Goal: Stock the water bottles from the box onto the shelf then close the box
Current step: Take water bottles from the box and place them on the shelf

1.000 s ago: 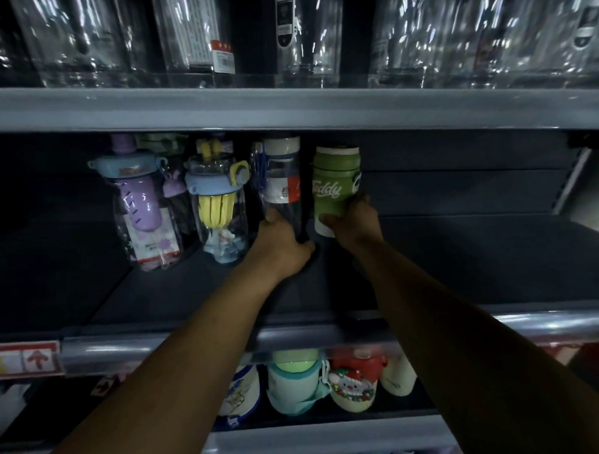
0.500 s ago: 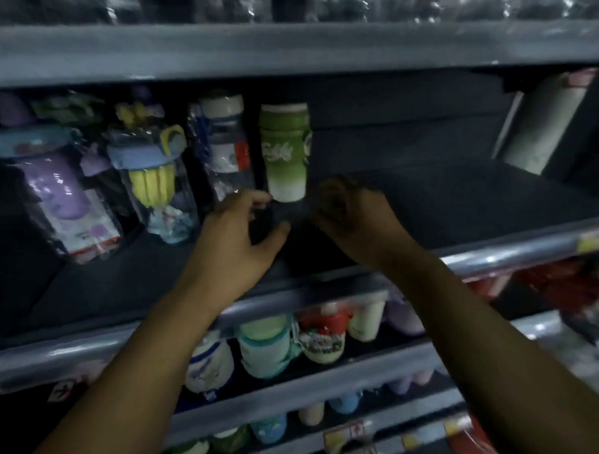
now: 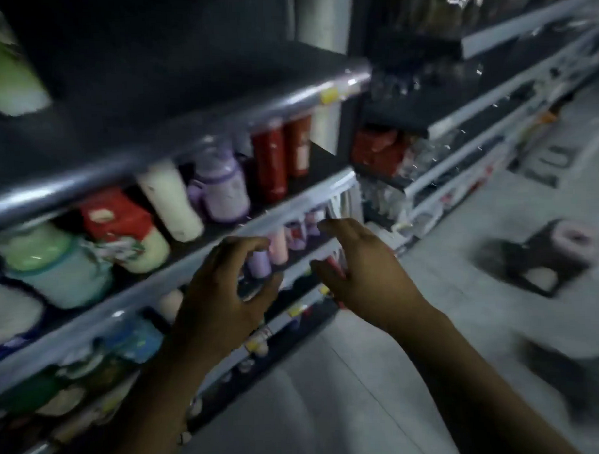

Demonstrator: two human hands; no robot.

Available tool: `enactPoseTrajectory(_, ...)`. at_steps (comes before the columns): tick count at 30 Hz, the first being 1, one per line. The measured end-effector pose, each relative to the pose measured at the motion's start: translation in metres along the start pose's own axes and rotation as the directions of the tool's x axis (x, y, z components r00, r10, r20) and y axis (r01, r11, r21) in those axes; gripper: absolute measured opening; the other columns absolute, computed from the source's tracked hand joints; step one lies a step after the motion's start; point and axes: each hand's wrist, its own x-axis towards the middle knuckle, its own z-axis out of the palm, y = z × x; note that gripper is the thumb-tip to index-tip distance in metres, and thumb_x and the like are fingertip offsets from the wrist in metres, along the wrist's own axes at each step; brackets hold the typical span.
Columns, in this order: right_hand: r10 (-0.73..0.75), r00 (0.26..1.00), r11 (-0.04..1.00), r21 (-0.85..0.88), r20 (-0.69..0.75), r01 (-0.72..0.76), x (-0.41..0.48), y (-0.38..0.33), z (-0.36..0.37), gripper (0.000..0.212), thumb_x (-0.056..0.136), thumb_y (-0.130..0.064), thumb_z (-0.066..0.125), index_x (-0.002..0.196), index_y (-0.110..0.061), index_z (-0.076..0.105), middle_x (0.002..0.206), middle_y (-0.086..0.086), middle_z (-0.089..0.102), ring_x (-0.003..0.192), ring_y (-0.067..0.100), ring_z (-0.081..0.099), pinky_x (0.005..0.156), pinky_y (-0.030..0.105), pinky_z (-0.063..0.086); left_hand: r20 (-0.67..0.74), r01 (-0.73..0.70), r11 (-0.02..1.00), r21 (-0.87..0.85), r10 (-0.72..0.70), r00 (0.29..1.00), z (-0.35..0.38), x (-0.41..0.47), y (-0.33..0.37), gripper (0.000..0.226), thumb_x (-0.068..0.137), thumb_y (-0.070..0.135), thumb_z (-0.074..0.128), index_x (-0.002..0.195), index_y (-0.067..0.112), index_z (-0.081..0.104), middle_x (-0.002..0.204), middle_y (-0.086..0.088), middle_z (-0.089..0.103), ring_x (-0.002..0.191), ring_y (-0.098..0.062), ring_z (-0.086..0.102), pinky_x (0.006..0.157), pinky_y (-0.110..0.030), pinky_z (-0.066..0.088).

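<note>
Retreating from the shelf (image 3: 199, 125), left hand (image 3: 226, 297) and right hand (image 3: 364, 275), each grip loose, empty.

Above the left hand (image 3: 226, 297), the shelf edge (image 3: 192, 127) looks like smooth grey metal with a dull sheen. The shelf board (image 3: 156, 62) behind it is matt and dark. The red bottles (image 3: 270, 163) above the right hand (image 3: 364, 275) look glossy. The floor (image 3: 331, 412) below both hands is pale, smooth tile.
</note>
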Motion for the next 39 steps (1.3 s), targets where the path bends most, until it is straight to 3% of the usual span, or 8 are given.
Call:
enactPoseTrajectory(3, 0.199, 0.98, 0.977, -0.08, -0.01, -0.199, -0.077, 0.071, -0.03, 0.053, 0.093, -0.038, 0.069, 0.14, -0.03, 0.046, 0.135, -0.004, 0.057, 0.109, 0.014, 0.061, 0.088, 0.032, 0.056, 0.144, 0.055, 0.998, -0.042, -0.049, 0.988, 0.093, -0.013, 0.037, 0.051, 0.082, 0.055, 0.063, 0.125, 0.027, 0.061, 0.119, 0.008, 0.064, 0.105, -0.014, 0.063, 0.087, -0.038, 0.056)
enactPoseTrajectory(8, 0.55, 0.834, 0.811, -0.216, -0.032, -0.543, -0.21, 0.176, -0.08, 0.061, 0.095, -0.046, 0.063, 0.147, -0.022, 0.042, 0.147, 0.001, 0.05, 0.127, 0.022, 0.054, 0.103, 0.037, 0.048, 0.389, 0.02, 0.999, 0.027, -0.029, 0.921, 0.241, -0.033, 0.116, 0.052, 0.084, 0.048, 0.077, 0.129, 0.025, 0.063, 0.127, 0.004, 0.063, 0.113, -0.019, 0.059, 0.092, -0.031, 0.049)
enactPoseTrajectory(13, 0.748, 0.654, 0.621, -0.225, -0.113, -0.75, -0.306, 0.259, -0.14, 0.063, 0.095, -0.048, 0.061, 0.148, -0.021, 0.041, 0.148, 0.001, 0.049, 0.129, 0.025, 0.052, 0.104, 0.039, 0.047, 0.593, -0.099, 0.995, 0.007, 0.076, 0.802, 0.35, -0.033, 0.203, 0.054, 0.086, 0.042, 0.078, 0.133, 0.023, 0.063, 0.134, 0.006, 0.061, 0.123, -0.018, 0.055, 0.098, -0.021, 0.035)
enactPoseTrajectory(25, 0.911, 0.162, 0.164, -0.027, -0.379, -0.986, -0.395, 0.446, -0.299, 0.058, 0.094, -0.045, 0.065, 0.141, -0.02, 0.045, 0.134, 0.005, 0.057, 0.116, 0.028, 0.057, 0.09, 0.04, 0.049, 0.755, -0.4, 0.854, -0.331, 0.494, 0.431, 0.638, 0.09, 0.417, 0.057, 0.089, 0.043, 0.072, 0.139, 0.023, 0.055, 0.139, 0.003, 0.054, 0.125, -0.022, 0.052, 0.099, -0.034, 0.046)
enactPoseTrajectory(30, 0.85, -0.047, 0.081, 0.218, -0.524, -0.973, -0.417, 0.507, -0.38, 0.053, 0.086, -0.038, 0.073, 0.134, -0.024, 0.053, 0.129, 0.0, 0.06, 0.114, 0.021, 0.058, 0.087, 0.042, 0.054, 0.704, -0.416, 0.754, -0.509, 0.642, 0.304, 0.732, 0.145, 0.535, 0.049, 0.085, 0.043, 0.076, 0.128, 0.025, 0.058, 0.126, 0.003, 0.059, 0.114, -0.022, 0.058, 0.091, -0.04, 0.053)
enactPoseTrajectory(33, 0.827, -0.152, 0.02, 0.299, -0.541, -0.954, -0.438, 0.541, -0.407, 0.052, 0.088, -0.036, 0.073, 0.134, -0.022, 0.053, 0.129, 0.001, 0.059, 0.109, 0.019, 0.058, 0.083, 0.033, 0.05, 0.693, -0.426, 0.714, -0.556, 0.681, 0.237, 0.776, 0.155, 0.586, 0.048, 0.086, 0.043, 0.076, 0.127, 0.029, 0.056, 0.124, 0.005, 0.059, 0.111, -0.019, 0.058, 0.084, -0.038, 0.054)
enactPoseTrajectory(36, 0.833, -0.2, -0.011, 0.346, -0.516, -0.938, -0.462, 0.585, -0.426, 0.05, 0.088, -0.034, 0.072, 0.133, -0.021, 0.053, 0.126, 0.001, 0.058, 0.107, 0.018, 0.058, 0.082, 0.03, 0.047, 0.725, -0.407, 0.729, -0.551, 0.659, 0.198, 0.822, 0.15, 0.618, 0.046, 0.085, 0.043, 0.078, 0.125, 0.03, 0.058, 0.121, 0.01, 0.059, 0.103, -0.012, 0.058, 0.076, -0.028, 0.047)
enactPoseTrajectory(39, 0.858, -0.179, -0.003, 0.344, -0.481, -0.939, -0.49, 0.646, -0.446, 0.048, 0.087, -0.035, 0.072, 0.129, -0.021, 0.054, 0.121, 0.001, 0.059, 0.109, 0.021, 0.058, 0.087, 0.041, 0.053, 0.778, -0.395, 0.767, -0.506, 0.604, 0.176, 0.878, 0.137, 0.64, 0.047, 0.085, 0.044, 0.078, 0.125, 0.03, 0.058, 0.123, 0.01, 0.058, 0.106, -0.013, 0.058, 0.081, -0.033, 0.052)
